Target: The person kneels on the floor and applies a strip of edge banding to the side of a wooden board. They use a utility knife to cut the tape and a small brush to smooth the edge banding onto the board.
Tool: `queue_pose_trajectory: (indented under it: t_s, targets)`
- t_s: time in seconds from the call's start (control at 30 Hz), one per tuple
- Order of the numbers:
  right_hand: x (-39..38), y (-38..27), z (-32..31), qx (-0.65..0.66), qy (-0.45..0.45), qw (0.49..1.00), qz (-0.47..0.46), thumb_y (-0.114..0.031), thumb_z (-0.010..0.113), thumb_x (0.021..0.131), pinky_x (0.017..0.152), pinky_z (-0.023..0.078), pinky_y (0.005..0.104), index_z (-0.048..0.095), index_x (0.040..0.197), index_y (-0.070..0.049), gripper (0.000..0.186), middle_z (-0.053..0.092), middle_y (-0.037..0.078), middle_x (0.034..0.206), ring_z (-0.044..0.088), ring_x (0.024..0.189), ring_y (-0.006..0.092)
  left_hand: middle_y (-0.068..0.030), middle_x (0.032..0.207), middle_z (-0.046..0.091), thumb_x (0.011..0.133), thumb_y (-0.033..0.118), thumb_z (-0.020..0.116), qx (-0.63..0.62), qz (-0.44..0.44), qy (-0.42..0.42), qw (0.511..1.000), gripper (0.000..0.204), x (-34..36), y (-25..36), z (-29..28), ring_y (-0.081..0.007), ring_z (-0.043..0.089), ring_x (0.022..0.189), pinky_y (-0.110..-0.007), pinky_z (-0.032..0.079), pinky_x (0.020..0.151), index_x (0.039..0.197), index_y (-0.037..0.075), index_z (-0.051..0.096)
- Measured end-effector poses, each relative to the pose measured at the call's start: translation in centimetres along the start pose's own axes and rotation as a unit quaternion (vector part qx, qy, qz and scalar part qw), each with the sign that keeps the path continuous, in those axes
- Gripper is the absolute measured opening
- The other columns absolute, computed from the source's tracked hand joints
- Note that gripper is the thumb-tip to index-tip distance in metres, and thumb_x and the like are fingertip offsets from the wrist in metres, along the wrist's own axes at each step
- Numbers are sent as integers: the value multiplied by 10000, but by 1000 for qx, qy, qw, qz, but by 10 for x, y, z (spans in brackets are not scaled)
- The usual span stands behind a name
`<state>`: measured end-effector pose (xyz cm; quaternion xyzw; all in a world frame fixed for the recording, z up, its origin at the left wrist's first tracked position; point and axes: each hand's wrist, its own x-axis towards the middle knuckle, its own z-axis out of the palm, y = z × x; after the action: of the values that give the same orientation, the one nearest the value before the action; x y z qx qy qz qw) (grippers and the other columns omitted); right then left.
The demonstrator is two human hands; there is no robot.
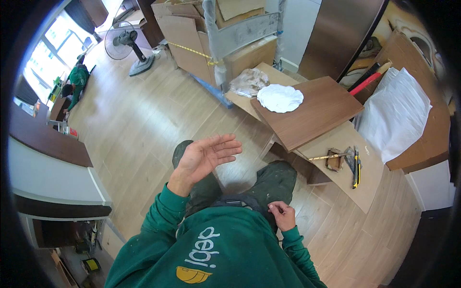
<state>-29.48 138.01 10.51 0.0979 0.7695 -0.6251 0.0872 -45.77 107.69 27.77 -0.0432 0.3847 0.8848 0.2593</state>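
Note:
My left hand [205, 156] is raised palm up, empty, its fingers stretched out, left of the bench. My right hand [281, 213] is low against my dark trouser leg, fingers curled; what they hold, if anything, is hidden. A brown wood-grain board [319, 110] lies over pale boards [357, 192], with a round white crumpled item [279, 98] on it and a crumpled translucent bag [247, 81] alongside. On the lower pale board are a yellow utility knife [356, 168], a small brown box [334, 161] with a stick across it and a grey metal tool [349, 154].
A wrapped stack of cardboard [185, 33] stands on a blue base ahead. A grey fan [127, 41] and a co-worker [78, 77] low near the window are at far left. Cabinets [57, 177] line the left; white sheeting [394, 110] and cardboard lean at right.

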Motion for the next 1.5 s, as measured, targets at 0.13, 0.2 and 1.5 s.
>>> queue_pose_trajectory:
  t_s: [0.13, 0.2, 1.5]
  targets:
    - [10, 0, -1, -17, -5, 1000, -12, -186, 662, 940, 696, 529, 276, 714, 996, -3, 199, 734, 85, 809, 689, 750, 122, -199, 1042, 705, 964, 147, 633, 88, 35, 43, 995, 319, 10, 2, 4, -281, 704, 951, -381, 576, 854, 1187, -80, 618]
    - [13, -2, -5, -35, -4, 999, -12, -185, 658, 943, 697, 531, 276, 714, 993, -3, 198, 737, 86, 816, 696, 756, 125, -147, 916, 713, 952, 136, 662, 108, 31, 61, 992, 249, 20, 3, 3, -236, 706, 822, -361, 586, 782, 1108, -57, 647]
    - [35, 215, -68, -338, 64, 915, 211, -302, 719, 813, 985, 504, 418, 649, 1212, 3, 507, 697, 225, 1122, 639, 1114, 382, -226, 1232, 621, 735, 476, 834, 533, 67, 324, 779, 1010, 11, -80, -245, -329, 621, 1125, -397, 500, 964, 1419, -112, 381]
